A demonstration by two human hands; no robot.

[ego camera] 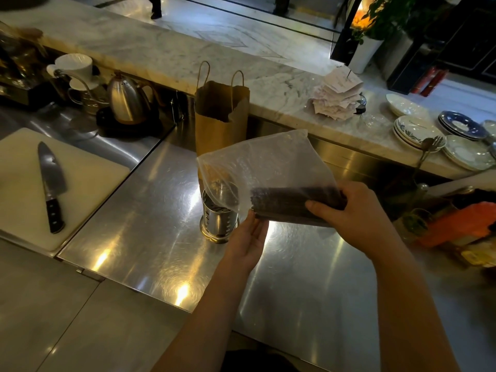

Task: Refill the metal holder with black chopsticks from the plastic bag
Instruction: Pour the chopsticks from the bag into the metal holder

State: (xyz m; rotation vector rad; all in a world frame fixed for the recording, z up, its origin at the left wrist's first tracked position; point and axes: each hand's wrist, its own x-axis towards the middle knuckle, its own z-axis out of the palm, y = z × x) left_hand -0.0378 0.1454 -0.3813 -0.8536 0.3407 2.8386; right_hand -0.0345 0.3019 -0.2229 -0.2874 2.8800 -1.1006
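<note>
A clear plastic bag [268, 162] is held above the steel counter, with a bundle of black chopsticks [284, 204] lying sideways in its bottom. My right hand [354, 213] grips the bundle's right end through the plastic. My left hand [248, 237] is below the bundle's left end, fingers apart, fingertips touching the bag's lower edge. The perforated metal holder [218, 221] stands upright on the counter just left of my left hand. The bag's loose corner hangs in front of its rim, so its inside is mostly hidden.
A brown paper bag [221, 114] stands behind the holder. A white cutting board [88, 167] with a knife [51, 183] lies at left, with a kettle [126, 99] behind it. Stacked plates [418, 130] and receipts [338, 98] sit on the marble ledge; cluttered items at right [456, 224].
</note>
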